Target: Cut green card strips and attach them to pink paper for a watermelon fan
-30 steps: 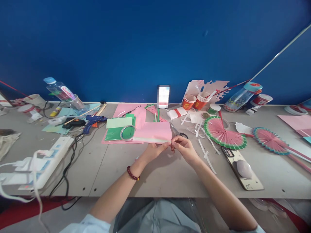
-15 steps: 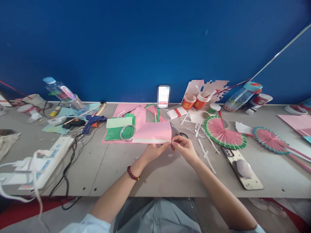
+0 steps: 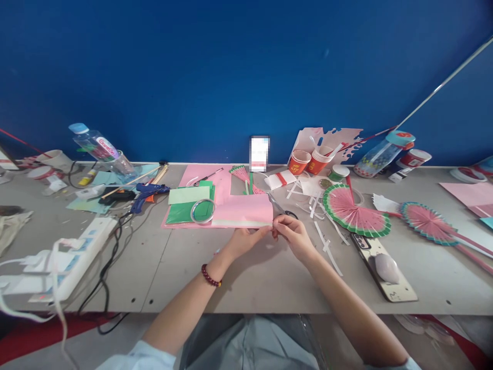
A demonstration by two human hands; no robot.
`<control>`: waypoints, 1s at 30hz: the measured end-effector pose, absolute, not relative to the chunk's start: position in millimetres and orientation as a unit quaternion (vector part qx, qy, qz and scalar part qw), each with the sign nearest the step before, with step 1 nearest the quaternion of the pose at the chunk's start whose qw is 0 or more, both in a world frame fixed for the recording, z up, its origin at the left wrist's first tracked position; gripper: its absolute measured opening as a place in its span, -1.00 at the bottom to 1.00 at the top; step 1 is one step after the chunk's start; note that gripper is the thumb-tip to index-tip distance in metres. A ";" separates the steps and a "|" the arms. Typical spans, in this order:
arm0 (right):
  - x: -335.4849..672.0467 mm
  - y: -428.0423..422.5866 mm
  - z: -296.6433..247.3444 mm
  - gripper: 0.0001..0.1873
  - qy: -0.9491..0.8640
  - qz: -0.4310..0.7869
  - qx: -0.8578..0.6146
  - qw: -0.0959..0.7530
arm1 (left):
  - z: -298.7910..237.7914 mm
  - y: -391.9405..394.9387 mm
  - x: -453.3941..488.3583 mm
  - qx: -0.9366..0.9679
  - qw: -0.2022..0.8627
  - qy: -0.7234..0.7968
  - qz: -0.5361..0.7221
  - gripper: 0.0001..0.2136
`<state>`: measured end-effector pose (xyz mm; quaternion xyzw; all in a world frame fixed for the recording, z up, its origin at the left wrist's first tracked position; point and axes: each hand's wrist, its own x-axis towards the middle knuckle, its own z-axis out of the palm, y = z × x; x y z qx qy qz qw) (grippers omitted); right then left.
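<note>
A curled sheet of pink paper [image 3: 242,209] with a pale strip along its near edge lies in front of me. My left hand [image 3: 246,241] pinches that near edge close to its right corner. At the same corner my right hand [image 3: 290,231] has thumb and fingertips pressed together; whether paper or a bit of tape lies between them is too small to tell. A clear tape roll [image 3: 203,210] rests at the sheet's left end, on green paper [image 3: 181,212]. Scissors [image 3: 283,206] lie just behind my right hand, partly covered.
White paper strips [image 3: 327,248] are scattered to the right, near a watermelon-patterned folded fan [image 3: 358,213] and a phone [image 3: 385,267]. Red paper cups [image 3: 299,162] stand at the back. A blue glue gun [image 3: 146,192] and a power strip [image 3: 82,257] with cables are at left.
The pink sheet and both hands have shifted very slightly to the right. The fingers stay at the sheet's right corner; other things look the same.
</note>
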<state>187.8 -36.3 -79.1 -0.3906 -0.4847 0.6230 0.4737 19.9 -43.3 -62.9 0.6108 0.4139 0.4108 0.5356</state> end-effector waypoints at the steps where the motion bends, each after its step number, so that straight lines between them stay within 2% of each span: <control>1: 187.9 -36.3 -79.0 -0.75 -0.479 0.629 -0.389 0.474 | -64.5 -42.4 19.3 0.603 0.538 0.417 0.416 -0.75; 14: 186.2 -37.4 -77.7 -0.77 -0.460 0.649 -0.376 0.475 | -65.2 -40.4 19.8 0.590 0.542 0.416 0.431 -0.72; 19: 185.6 -37.5 -76.8 -0.78 -0.445 0.653 -0.376 0.485 | -72.7 -37.9 16.6 0.577 0.575 0.451 0.365 -0.58; 21: 184.6 -38.3 -75.3 -0.78 -0.432 0.660 -0.374 0.487 | -71.7 -39.5 14.0 0.604 0.628 0.402 0.280 -0.52; 24: 182.5 -39.6 -73.6 -0.79 -0.407 0.674 -0.374 0.490 | -63.2 -44.7 11.0 0.637 0.690 0.279 0.201 -0.62; 27: 180.7 -39.9 -74.2 -0.79 -0.399 0.682 -0.373 0.486 | -52.1 -49.7 8.7 0.620 0.734 0.194 0.198 -0.69; 30: 179.8 -38.9 -76.9 -0.79 -0.393 0.687 -0.370 0.486 | -42.6 -51.9 5.7 0.603 0.733 0.189 0.251 -0.70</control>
